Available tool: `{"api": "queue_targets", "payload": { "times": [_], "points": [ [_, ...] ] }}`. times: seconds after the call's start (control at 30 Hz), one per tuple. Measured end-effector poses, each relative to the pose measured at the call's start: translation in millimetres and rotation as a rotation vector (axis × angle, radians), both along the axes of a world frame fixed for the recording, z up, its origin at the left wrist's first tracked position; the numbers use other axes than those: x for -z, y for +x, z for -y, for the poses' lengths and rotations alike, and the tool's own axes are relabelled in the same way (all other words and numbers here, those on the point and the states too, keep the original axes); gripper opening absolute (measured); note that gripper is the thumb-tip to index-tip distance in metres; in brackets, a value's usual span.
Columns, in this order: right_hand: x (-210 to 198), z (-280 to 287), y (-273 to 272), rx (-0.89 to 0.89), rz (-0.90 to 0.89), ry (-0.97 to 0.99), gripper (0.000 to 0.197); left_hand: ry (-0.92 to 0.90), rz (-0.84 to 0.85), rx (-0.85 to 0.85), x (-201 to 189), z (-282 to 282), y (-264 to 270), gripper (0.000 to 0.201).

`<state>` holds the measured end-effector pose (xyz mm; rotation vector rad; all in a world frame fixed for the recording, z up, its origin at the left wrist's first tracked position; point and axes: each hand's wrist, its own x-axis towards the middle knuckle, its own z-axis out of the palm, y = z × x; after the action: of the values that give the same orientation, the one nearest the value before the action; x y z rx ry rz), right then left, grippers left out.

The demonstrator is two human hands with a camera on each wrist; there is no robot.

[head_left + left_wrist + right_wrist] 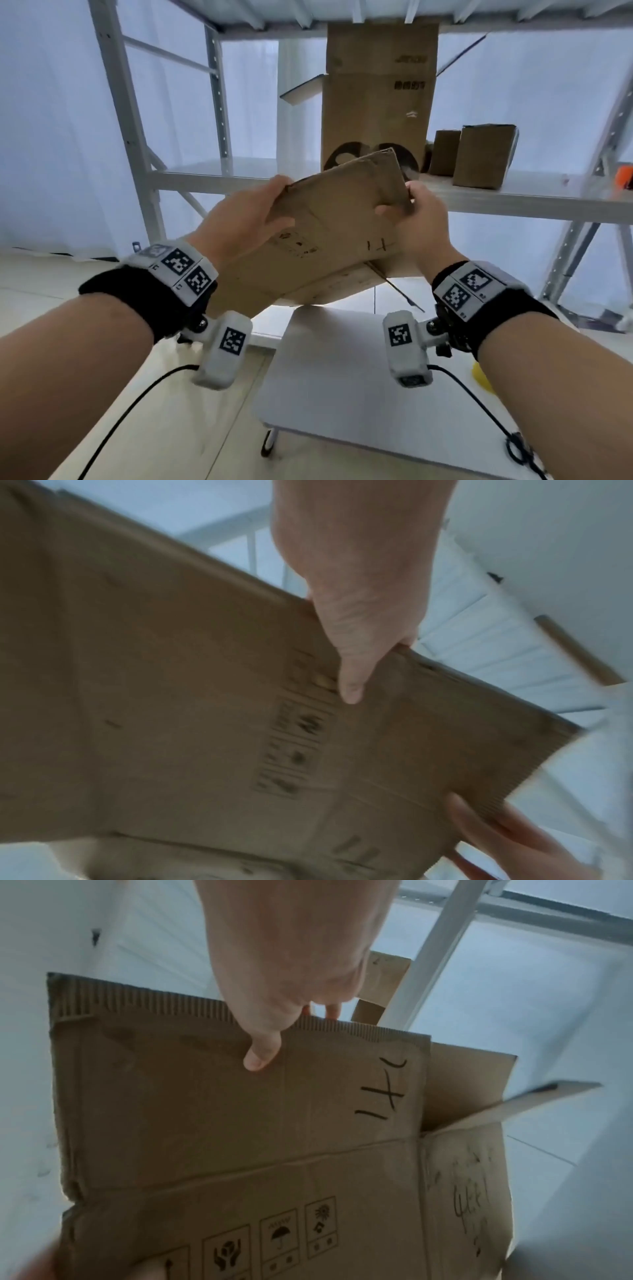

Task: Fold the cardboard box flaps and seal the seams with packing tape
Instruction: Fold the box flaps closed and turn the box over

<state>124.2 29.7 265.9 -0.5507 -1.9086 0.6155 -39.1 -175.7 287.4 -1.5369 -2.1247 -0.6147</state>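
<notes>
A flattened brown cardboard box (329,222) with printed handling symbols and black pen marks hangs in the air in front of the shelving, held between both hands. My left hand (246,212) grips its left edge, thumb on the near face (349,685). My right hand (418,212) pinches the edge of a flap at the right, thumb on the near side (260,1056) and fingers behind. The box (240,1137) shows a crease line and loose flaps at its lower right. No tape is in view.
A white metal shelving unit (219,178) stands ahead, holding a tall cardboard box (376,102) and two small boxes (479,154). An orange object (623,176) lies at the shelf's right end. A low white folding table (342,387) sits below my hands.
</notes>
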Motion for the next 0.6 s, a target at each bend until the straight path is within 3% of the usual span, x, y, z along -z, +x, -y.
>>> {"api": "queue_targets", "payload": {
  "times": [0.07, 0.13, 0.2, 0.27, 0.37, 0.47, 0.53, 0.6],
  "points": [
    [6, 0, 1, 0.034, -0.025, -0.028, 0.018, -0.091, 0.104, -0.131, 13, 19, -22, 0.025],
    [10, -2, 1, 0.122, 0.067, 0.022, 0.024, -0.149, 0.131, -0.195, 25, 29, -33, 0.013],
    [10, 5, 2, 0.242, 0.202, 0.120, 0.020, -0.162, 0.083, -0.236, 35, 30, -32, 0.010],
    [9, 9, 6, 0.206, 0.187, 0.141, 0.019, -0.150, 0.025, -0.251, 38, 23, -27, 0.009],
    [8, 18, 13, 0.125, 0.164, 0.104, 0.046, -0.211, -0.131, -0.243, 37, 5, -13, 0.016],
    [9, 25, 14, 0.204, 0.391, 0.361, 0.061, -0.254, -0.323, -0.165, 36, -19, 15, 0.019],
    [14, 28, 11, 0.181, 0.636, 0.445, 0.053, -0.242, -0.414, -0.091, 37, -34, 36, 0.019],
    [26, 31, 8, 0.107, 0.770, 0.379, 0.035, -0.228, -0.470, -0.038, 38, -44, 52, 0.020]
  ]
}}
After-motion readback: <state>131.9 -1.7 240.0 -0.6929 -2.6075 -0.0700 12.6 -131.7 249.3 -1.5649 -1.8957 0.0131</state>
